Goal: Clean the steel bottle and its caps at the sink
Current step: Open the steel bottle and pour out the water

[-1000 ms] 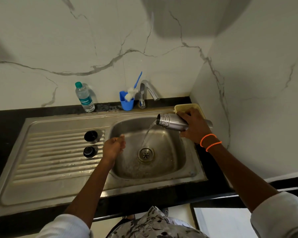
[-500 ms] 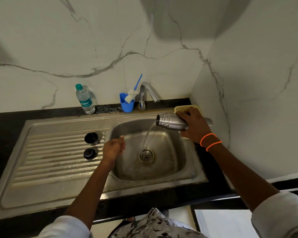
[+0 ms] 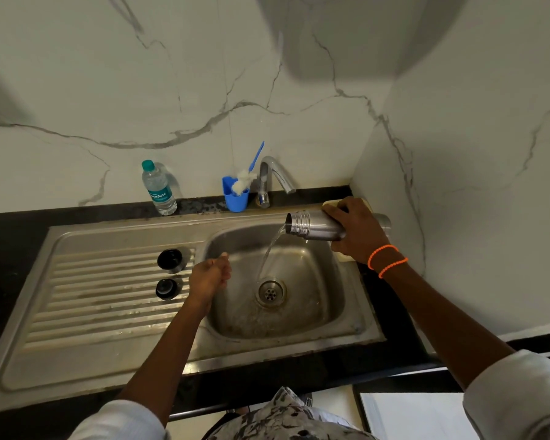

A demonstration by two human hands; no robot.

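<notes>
Covering the back and the right side is a white wall (image 3: pixel 140 74) with thin grey lines in it. Below it lies the dark surface (image 3: pixel 10 230), and the big steel sink (image 3: pixel 108 354) is set into it. The sink has a ribbed draining part (image 3: pixel 102 300) on its left side and a deep bowl (image 3: pixel 315 300) on its right side, with a round drain (image 3: pixel 270 293) in the bottom.

The steel bottle (image 3: pixel 311 226) is held on its side over the back right corner of the bowl. Its open mouth points left, and water (image 3: pixel 269 254) runs out of it in a thin stream down toward the drain. The right hand (image 3: pixel 358 231) is wrapped around the middle of the bottle and grips it. Two orange bands (image 3: pixel 386 260) sit on that wrist. The left hand (image 3: pixel 208 277) is over the left edge of the bowl, with its fingers loosely curled and nothing in it.

Along the back edge stand a clear plastic water bottle (image 3: pixel 158 188) with a green top, a curved tap (image 3: pixel 272 177), and just left of the tap a blue cup (image 3: pixel 235 198) with a white brush (image 3: pixel 246 179) in it. A yellow thing peeks out behind the right hand; I cannot tell what it is.

Two small black caps sit on the ribs near the bowl, one cap (image 3: pixel 170 260) toward the back and the other cap (image 3: pixel 165 289) just in front of it.
</notes>
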